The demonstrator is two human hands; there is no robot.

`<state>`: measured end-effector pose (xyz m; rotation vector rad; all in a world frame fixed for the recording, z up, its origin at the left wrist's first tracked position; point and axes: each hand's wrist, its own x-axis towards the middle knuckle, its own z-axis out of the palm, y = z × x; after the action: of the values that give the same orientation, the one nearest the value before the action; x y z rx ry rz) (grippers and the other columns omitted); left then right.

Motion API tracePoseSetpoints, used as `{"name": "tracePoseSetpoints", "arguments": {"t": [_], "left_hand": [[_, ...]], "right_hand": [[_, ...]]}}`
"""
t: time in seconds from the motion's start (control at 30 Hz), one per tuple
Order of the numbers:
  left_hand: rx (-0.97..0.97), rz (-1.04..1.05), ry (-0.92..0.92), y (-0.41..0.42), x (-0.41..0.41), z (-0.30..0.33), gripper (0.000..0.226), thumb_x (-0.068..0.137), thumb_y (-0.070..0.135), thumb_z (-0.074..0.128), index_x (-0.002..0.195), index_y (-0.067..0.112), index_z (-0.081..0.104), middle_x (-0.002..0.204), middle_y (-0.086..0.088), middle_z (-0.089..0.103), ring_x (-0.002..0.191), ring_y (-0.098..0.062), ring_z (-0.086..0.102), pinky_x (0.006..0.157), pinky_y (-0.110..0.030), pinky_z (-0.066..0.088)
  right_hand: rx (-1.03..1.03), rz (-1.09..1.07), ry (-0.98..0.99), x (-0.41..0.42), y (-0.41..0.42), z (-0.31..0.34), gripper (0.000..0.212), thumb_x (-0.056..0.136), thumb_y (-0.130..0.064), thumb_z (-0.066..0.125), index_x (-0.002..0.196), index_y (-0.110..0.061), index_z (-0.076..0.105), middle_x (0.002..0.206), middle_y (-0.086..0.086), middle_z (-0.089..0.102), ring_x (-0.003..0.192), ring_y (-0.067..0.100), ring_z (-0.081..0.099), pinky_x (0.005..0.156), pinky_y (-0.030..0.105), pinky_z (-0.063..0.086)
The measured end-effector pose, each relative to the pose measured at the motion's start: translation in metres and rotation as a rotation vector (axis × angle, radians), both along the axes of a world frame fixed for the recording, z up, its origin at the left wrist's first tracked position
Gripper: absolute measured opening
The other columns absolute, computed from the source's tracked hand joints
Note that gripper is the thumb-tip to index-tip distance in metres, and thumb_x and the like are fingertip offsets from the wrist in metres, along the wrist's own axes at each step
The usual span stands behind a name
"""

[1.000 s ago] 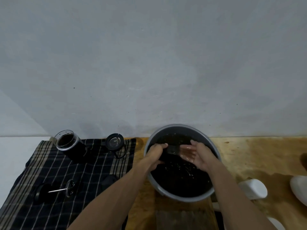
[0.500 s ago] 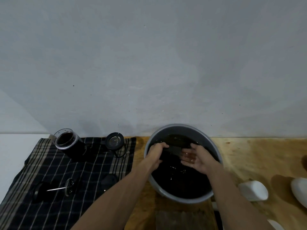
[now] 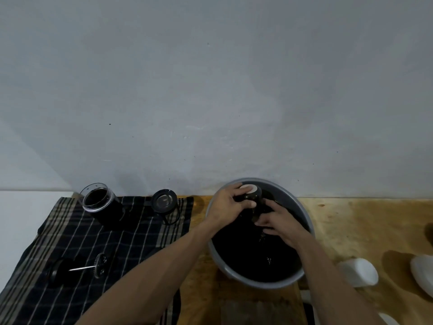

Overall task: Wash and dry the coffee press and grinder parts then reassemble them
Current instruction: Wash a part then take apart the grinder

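Note:
A grey basin point(image 3: 307, 221) of dark water stands on the wooden table. Above the water my left hand point(image 3: 226, 202) grips a dark grinder part point(image 3: 253, 197) with a pale round end facing up. My right hand point(image 3: 278, 221) holds the lower end of the same part, fingers curled round it. On the plaid cloth point(image 3: 82, 242) to the left lie the glass press beaker point(image 3: 99, 202), a small round lid point(image 3: 164, 201) and the plunger with its rod and filter disc point(image 3: 86, 268).
A white bottle point(image 3: 358, 272) lies on its side right of the basin. A white object point(image 3: 424, 273) sits at the right edge, another white piece point(image 3: 387, 319) at the bottom right. The grey wall runs close behind the table.
Both hands were in the water rubbing a dark piece. Now they have lifted a dark part with a pale end out of the water, near the basin's far rim.

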<state>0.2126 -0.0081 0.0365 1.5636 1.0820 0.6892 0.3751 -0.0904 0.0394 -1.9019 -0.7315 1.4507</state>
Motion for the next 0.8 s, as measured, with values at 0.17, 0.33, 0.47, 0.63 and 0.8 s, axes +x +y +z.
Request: {"name": "tracePoseSetpoints", "arguments": {"t": [0.17, 0.33, 0.47, 0.63, 0.8], "left_hand": [[0.057, -0.05, -0.092, -0.005, 0.004, 0.028, 0.045, 0.07, 0.0, 0.088, 0.113, 0.011, 0.08, 0.138, 0.002, 0.062, 0.128, -0.01, 0.057, 0.111, -0.017, 0.04], [0.116, -0.057, -0.271, -0.005, 0.006, 0.079, 0.038, 0.069, -0.002, 0.089, 0.103, 0.013, 0.082, 0.135, 0.0, 0.063, 0.12, -0.002, 0.06, 0.104, -0.017, 0.045], [0.182, -0.146, -0.263, -0.004, 0.008, 0.089, 0.044, 0.067, -0.001, 0.088, 0.104, 0.022, 0.081, 0.135, 0.001, 0.061, 0.127, -0.005, 0.054, 0.109, -0.02, 0.041], [0.217, -0.342, 0.099, -0.019, -0.001, 0.035, 0.09, 0.062, 0.01, 0.087, 0.146, 0.023, 0.057, 0.138, 0.0, 0.052, 0.131, -0.013, 0.048, 0.117, -0.032, 0.036], [0.19, -0.391, 0.202, -0.015, -0.008, 0.038, 0.103, 0.068, 0.01, 0.09, 0.157, 0.022, 0.039, 0.144, -0.001, 0.046, 0.137, -0.02, 0.044, 0.113, -0.03, 0.038]], "right_hand": [[0.171, 0.152, -0.213, -0.002, -0.006, 0.016, 0.07, 0.064, -0.028, 0.095, 0.125, -0.028, 0.06, 0.108, -0.007, 0.076, 0.098, 0.009, 0.073, 0.089, 0.033, 0.059], [0.408, 0.059, -0.346, 0.004, -0.01, 0.05, 0.068, 0.062, -0.029, 0.096, 0.119, -0.037, 0.06, 0.108, -0.01, 0.075, 0.093, 0.002, 0.072, 0.085, 0.029, 0.057], [0.475, 0.015, -0.402, 0.004, -0.018, 0.055, 0.072, 0.065, -0.033, 0.095, 0.126, -0.035, 0.057, 0.111, -0.017, 0.072, 0.099, 0.001, 0.069, 0.082, 0.022, 0.053], [0.305, 0.124, -0.598, -0.012, -0.033, 0.007, 0.094, 0.053, -0.042, 0.094, 0.136, -0.025, 0.052, 0.135, 0.002, 0.052, 0.129, 0.028, 0.049, 0.106, 0.045, 0.046], [0.249, 0.141, -0.68, -0.012, -0.037, -0.001, 0.096, 0.064, -0.04, 0.095, 0.145, -0.027, 0.046, 0.163, -0.004, 0.007, 0.149, 0.028, 0.015, 0.119, 0.048, 0.029]]}}
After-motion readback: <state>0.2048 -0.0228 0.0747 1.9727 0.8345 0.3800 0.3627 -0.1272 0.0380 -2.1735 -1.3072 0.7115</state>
